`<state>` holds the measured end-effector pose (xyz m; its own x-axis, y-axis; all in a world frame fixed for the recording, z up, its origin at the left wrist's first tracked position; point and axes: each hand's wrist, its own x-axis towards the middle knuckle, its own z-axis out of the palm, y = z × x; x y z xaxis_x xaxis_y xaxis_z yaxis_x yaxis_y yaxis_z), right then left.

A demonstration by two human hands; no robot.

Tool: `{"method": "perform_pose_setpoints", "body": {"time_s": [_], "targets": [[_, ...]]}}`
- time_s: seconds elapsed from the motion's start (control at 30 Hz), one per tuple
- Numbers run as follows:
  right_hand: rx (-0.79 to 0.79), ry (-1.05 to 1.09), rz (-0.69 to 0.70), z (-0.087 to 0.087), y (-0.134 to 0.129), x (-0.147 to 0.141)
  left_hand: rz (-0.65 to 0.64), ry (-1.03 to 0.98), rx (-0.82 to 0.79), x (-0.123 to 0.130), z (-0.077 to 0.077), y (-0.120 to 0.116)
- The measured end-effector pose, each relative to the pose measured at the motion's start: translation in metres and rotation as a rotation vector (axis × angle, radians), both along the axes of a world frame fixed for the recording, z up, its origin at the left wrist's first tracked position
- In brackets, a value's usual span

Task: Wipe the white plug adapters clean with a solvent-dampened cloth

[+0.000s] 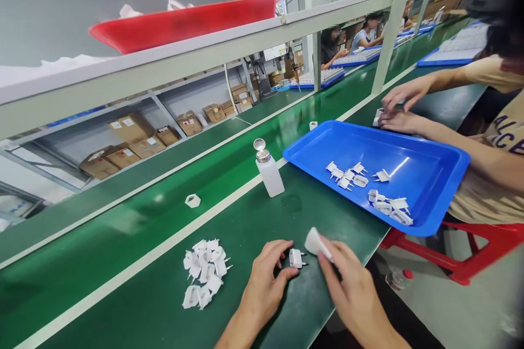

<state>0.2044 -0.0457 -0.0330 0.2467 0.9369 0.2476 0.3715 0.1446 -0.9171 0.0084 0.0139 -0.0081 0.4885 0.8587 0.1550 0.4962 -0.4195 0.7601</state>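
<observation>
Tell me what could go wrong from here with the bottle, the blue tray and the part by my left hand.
The white bottle stands with its round metal lid raised; a knock might spill any contents.

The blue tray pokes past the table's edge, so a bump there could tip or shift it.

The pronged part at your left hand points its pins towards your right, perhaps risking a poke.
</observation>
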Motion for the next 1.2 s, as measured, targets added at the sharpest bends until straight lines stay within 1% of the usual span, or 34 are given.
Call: {"method": "perform_pose_setpoints", "body": {"time_s": [0.07, 0.13, 0.2, 0.27, 0.37, 0.47, 0.53, 0.67, 0.73, 0.8, 0.9, 0.93, 1.0, 1.1, 1.2], "targets": [[0.112, -0.207, 0.165, -0.001, 0.002, -0.009, -0.020, 0.005, 0.058, 0.001, -0.001, -0.001], [0.132, -0.325, 0.309, 0.001, 0.003, -0.013, -0.001, 0.020, 0.113, 0.002, -0.004, -0.004], [0.128, -0.372, 0.388, 0.001, 0.001, -0.015, 0.013, 0.035, 0.168, 0.002, -0.009, -0.006], [0.156, -0.390, 0.421, -0.001, -0.005, -0.015, 0.006, 0.025, 0.212, 0.002, -0.015, -0.007], [0.233, -0.438, 0.424, -0.009, -0.016, -0.016, 0.006, -0.006, 0.248, 0.000, -0.020, -0.006], [0.263, -0.452, 0.438, -0.012, -0.020, -0.016, 0.020, -0.013, 0.250, 0.000, -0.020, -0.004], [0.224, -0.419, 0.435, -0.008, -0.014, -0.017, 0.026, -0.005, 0.238, 0.001, -0.018, -0.004], [0.019, -0.346, 0.376, 0.010, 0.005, -0.019, 0.035, 0.023, 0.194, 0.004, -0.014, -0.008], [-0.034, -0.324, 0.372, 0.014, 0.005, -0.020, 0.025, 0.007, 0.194, 0.004, -0.015, -0.010], [-0.001, -0.339, 0.394, 0.012, -0.002, -0.022, 0.021, 0.007, 0.221, 0.004, -0.016, -0.012], [0.108, -0.446, 0.441, 0.005, -0.017, -0.024, 0.032, 0.006, 0.274, 0.002, -0.017, -0.011], [0.122, -0.473, 0.448, 0.004, -0.020, -0.024, 0.028, 0.005, 0.281, 0.002, -0.017, -0.010], [0.084, -0.463, 0.413, 0.005, -0.017, -0.025, 0.017, 0.021, 0.259, 0.002, -0.015, -0.010], [0.003, -0.387, 0.328, 0.009, -0.001, -0.027, 0.020, 0.038, 0.206, 0.003, -0.014, -0.010], [0.003, -0.380, 0.311, 0.008, 0.004, -0.034, 0.035, 0.030, 0.197, 0.003, -0.014, -0.011]]}}
